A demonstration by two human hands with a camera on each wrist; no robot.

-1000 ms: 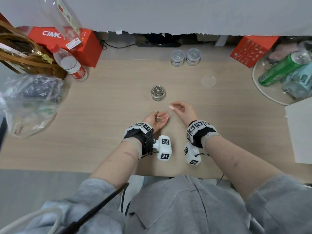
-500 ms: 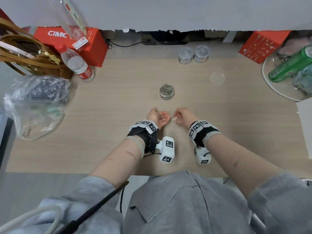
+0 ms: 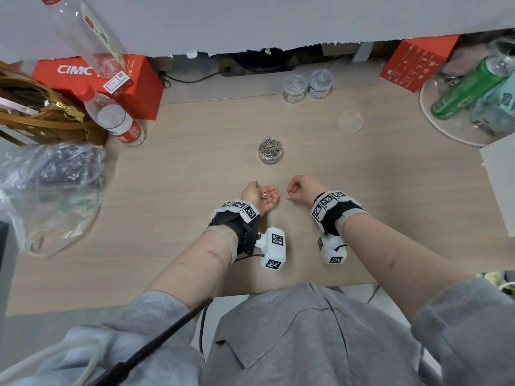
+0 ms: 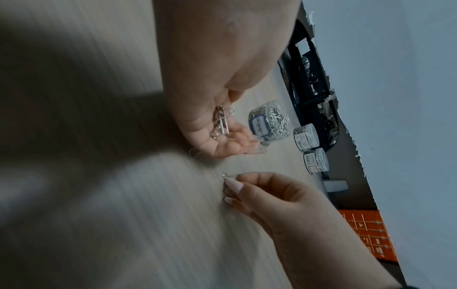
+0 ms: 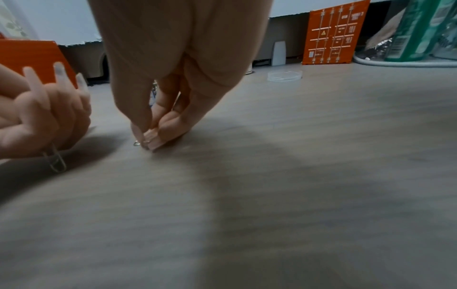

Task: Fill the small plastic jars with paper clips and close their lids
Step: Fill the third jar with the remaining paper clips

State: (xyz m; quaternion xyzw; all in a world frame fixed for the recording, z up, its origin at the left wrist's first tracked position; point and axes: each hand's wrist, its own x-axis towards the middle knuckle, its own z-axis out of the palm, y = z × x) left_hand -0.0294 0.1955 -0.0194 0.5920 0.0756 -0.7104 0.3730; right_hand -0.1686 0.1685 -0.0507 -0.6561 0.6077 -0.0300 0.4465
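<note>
1. Head view: On a pale wood-grain tabletop, the left hand lies palm up, cupping a few paper clips; the right hand pinches a single clip at the surface. An open jar heaped with clips stands just beyond the hands, its loose lid well apart to the right. Two lidded jars sit side by side at the back edge. A red box reads "CIMC"; a water bottle, a brown bag, a clear plastic bag, a green bottle and a second red box ring the tabletop below a grey wall.

2. Left wrist view: The clips rest in curled fingers. The open jar bears a blue-bordered label, its writing illegible; the lidded jars carry barcode labels.

3. Right wrist view: Thumb and fingertips meet on the clip, touching the tabletop. The orange-red box shows white diagrams, too small to read.
</note>
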